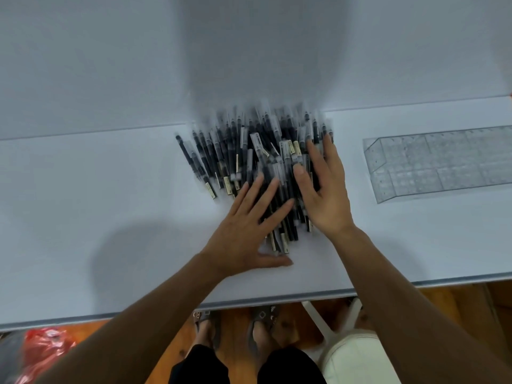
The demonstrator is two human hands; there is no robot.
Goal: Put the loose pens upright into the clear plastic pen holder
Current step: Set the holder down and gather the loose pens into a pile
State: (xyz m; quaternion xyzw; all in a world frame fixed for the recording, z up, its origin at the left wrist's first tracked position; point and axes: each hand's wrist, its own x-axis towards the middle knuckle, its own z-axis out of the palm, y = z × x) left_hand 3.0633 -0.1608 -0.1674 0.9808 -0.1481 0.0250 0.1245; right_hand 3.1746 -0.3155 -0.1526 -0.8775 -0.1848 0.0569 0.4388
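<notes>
Sandalled feet (235,331) and dark trouser legs show under the near edge of the white table (83,189), on a wooden floor. A red plastic bag (41,347) lies at near left and a pale stool (346,353) at near right.

Both bare forearms reach over the table edge to a heap of pens (249,156) at its middle. These have dark barrels, clear caps and small pale labels. They lie flat and crisscrossed, mostly running near to far, and the far ends are blurred.

The left hand (243,231) lies flat on the near part of the heap, fingers straight and spread, thumb out along the tabletop, grasping nothing. The right hand (324,189) rests flat on the heap's right side, fingers extended and close together, also holding nothing.

To the right, well apart from the heap, the pen holder (443,162) stands on the table. It is a long transparent box divided into a grid of small compartments.
</notes>
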